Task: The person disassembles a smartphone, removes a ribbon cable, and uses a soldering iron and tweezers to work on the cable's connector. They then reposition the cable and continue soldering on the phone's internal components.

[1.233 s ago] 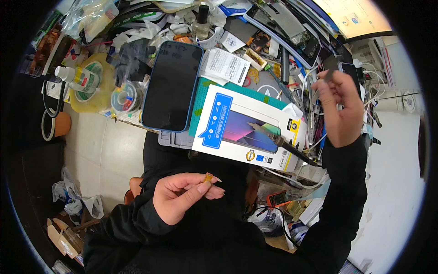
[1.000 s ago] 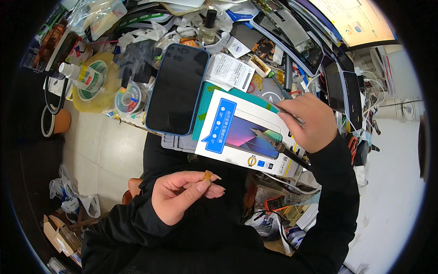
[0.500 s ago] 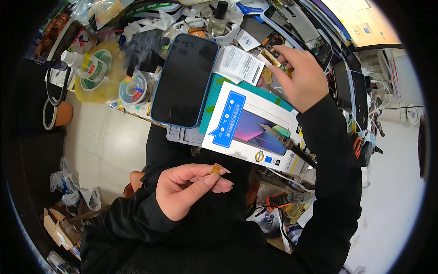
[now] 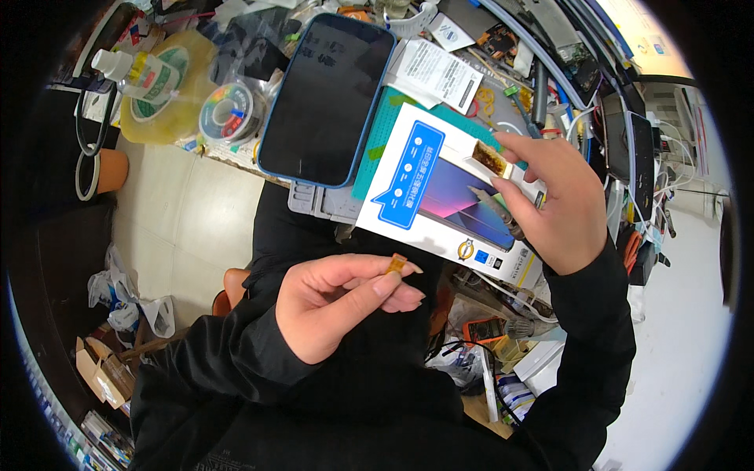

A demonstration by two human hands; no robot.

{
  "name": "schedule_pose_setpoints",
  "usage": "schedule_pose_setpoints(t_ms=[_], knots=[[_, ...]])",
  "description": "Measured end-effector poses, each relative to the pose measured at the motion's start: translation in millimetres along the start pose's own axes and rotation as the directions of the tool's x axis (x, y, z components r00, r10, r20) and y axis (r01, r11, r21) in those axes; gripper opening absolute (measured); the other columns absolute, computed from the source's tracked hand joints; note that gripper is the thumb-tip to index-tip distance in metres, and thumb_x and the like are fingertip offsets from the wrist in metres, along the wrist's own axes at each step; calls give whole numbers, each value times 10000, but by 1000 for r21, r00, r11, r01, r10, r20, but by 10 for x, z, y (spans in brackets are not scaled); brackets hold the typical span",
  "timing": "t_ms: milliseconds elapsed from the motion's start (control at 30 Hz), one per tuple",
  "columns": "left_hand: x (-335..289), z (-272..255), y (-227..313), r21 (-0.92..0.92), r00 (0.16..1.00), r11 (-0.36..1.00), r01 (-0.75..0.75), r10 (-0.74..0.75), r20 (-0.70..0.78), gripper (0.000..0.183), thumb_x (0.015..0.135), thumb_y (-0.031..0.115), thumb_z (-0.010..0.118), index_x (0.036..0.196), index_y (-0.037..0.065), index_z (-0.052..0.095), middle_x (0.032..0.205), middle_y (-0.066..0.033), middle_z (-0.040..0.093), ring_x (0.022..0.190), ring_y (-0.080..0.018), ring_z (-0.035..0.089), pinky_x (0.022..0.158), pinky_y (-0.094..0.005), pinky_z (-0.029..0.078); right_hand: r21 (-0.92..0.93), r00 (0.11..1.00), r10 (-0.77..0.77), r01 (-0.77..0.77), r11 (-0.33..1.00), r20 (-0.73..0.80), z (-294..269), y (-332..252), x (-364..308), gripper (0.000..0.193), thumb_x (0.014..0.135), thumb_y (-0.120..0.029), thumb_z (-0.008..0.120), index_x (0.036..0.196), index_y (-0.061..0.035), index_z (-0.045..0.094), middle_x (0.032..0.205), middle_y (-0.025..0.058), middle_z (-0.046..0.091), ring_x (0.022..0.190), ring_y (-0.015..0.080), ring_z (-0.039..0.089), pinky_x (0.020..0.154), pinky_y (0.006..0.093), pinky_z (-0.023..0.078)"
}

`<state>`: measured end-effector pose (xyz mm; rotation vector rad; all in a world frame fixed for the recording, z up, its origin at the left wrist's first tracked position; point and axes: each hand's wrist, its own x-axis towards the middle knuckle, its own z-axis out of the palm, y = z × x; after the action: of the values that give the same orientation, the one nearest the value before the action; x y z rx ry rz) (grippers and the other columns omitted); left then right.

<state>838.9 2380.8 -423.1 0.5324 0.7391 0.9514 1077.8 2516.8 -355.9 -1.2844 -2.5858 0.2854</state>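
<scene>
My left hand (image 4: 334,302) is closed, pinching a small amber-coloured piece (image 4: 397,264) between thumb and fingers, low in front of my body. Between the thumb and fingers of my right hand (image 4: 561,196) is a small white open box with dark brown, amber-like contents (image 4: 488,159). It is held above a white phone-accessory carton (image 4: 399,145) with a blue label and a phone picture. A dark pointed tool (image 4: 495,206), like a soldering iron, crosses the carton under my right hand; its rear end is hidden.
A dark-screened phone (image 4: 326,102) in a blue frame lies left of the green mat (image 4: 397,118). Farther left are a solder spool (image 4: 228,114), a tape roll (image 4: 161,94) and a white-capped bottle (image 4: 137,74). Phone parts (image 4: 577,59) crowd the far right. A monitor (image 4: 652,39) stands behind.
My right hand has come nearer from the cluttered far side of the bench, bringing the small white box over the carton. My left hand keeps its pinch; the whole view has shifted slightly.
</scene>
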Motion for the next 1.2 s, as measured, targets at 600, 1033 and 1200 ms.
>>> schedule_pose_setpoints(t_ms=[600, 1033, 1200], knots=[[217, 161, 32, -92, 997, 994, 64, -68, -47, 229, 990, 31, 530, 1175, -83, 603, 1022, -207, 704, 969, -228, 698, 873, -302, 562, 697, 446, 562, -606, -384, 697, -135, -14, -1421, 738, 1022, -550, 295, 1085, 110, 620, 638, 149, 633, 377, 174, 526, 341, 251, 421], [233, 155, 101, -43, 999, 999, -29, 28, -22, 222, 985, 15, 524, 1168, -96, 586, 1013, -207, 699, 974, -238, 695, 869, -323, 566, 679, 300, 615, -202, -706, 729, -46, 39, -1573, 625, 991, -480, 345, 1109, 57, 642, 702, 149, 632, 442, 183, 503, 376, 282, 419], [298, 192, 327, 348, 962, 903, -252, 273, -12, 167, 929, -14, 579, 1077, -76, 625, 1013, -199, 679, 883, -230, 697, 760, -319, 573, 798, 676, 639, 123, -590, 368, -232, 30, -1677, 550, 1014, -384, 354, 1420, -19, 423, 1013, 171, 593, 696, 154, 558, 510, 256, 465]])
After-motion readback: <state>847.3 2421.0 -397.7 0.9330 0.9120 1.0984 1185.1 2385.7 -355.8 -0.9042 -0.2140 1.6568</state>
